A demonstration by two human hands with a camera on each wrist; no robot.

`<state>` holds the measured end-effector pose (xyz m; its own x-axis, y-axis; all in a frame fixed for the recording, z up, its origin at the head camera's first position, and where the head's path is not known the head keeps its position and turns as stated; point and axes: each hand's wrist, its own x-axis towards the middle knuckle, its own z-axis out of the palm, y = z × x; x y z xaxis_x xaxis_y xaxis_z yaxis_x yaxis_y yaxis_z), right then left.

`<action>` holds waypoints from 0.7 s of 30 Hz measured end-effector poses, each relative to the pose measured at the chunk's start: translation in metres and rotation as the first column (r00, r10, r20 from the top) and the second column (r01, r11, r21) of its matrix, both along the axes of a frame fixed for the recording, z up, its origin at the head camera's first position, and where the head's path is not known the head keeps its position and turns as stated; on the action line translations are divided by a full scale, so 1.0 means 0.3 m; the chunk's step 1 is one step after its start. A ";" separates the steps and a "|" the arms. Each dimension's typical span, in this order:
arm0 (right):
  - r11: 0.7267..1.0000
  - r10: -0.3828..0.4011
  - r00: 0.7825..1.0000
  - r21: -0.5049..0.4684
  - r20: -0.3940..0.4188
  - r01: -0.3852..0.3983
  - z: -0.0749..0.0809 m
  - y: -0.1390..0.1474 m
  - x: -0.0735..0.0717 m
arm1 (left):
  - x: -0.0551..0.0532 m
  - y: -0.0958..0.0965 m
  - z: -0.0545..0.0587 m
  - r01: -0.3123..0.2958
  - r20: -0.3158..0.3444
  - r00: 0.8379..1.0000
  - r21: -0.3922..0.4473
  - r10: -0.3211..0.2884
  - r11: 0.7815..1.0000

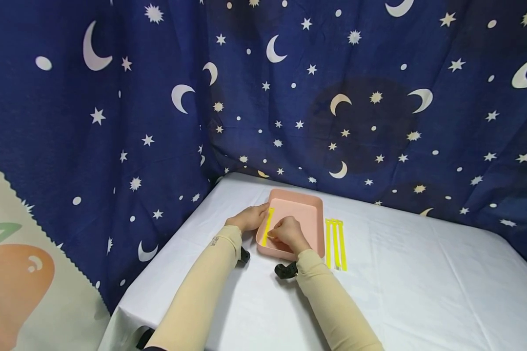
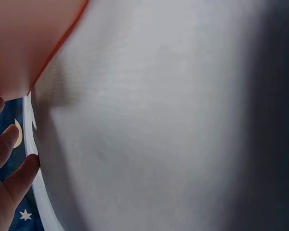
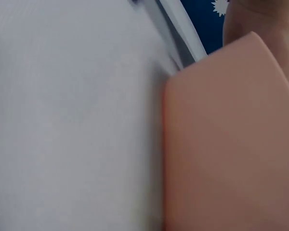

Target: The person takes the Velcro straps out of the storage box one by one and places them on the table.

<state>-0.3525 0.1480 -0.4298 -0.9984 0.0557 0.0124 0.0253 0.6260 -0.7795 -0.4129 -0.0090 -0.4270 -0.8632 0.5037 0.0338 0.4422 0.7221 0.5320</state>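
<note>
A shallow pink tray (image 1: 305, 223) rests on the white-covered table. Along its left inner side lies a slim yellow strip (image 1: 268, 224), flat and long. My left hand (image 1: 250, 217) is at the tray's left wall, its fingers (image 2: 23, 177) spread and fairly straight against the outside in the left wrist view. Reaching over the tray's near side, my right hand (image 1: 290, 232) has curled fingers that pinch at the strip's near end. In the right wrist view the tray wall (image 3: 226, 139) hides the fingertips and strip.
Several more yellow strips (image 1: 335, 243) lie side by side on the table, just right of the tray. The white tablecloth (image 1: 421, 273) extends far to the right. A dark blue curtain (image 1: 290, 107) with moons and stars hangs behind and to the left.
</note>
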 end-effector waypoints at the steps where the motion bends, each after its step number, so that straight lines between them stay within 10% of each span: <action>1: 1.000 -0.001 1.000 0.017 -0.004 0.001 0.001 -0.004 0.000 | 0.000 0.001 0.000 0.002 -0.002 1.000 0.002 -0.002 1.000; 21: 0.979 -0.035 0.996 0.196 -0.077 0.050 -0.004 -0.083 0.018 | 0.010 0.003 0.005 0.010 -0.033 0.999 -0.016 -0.011 1.000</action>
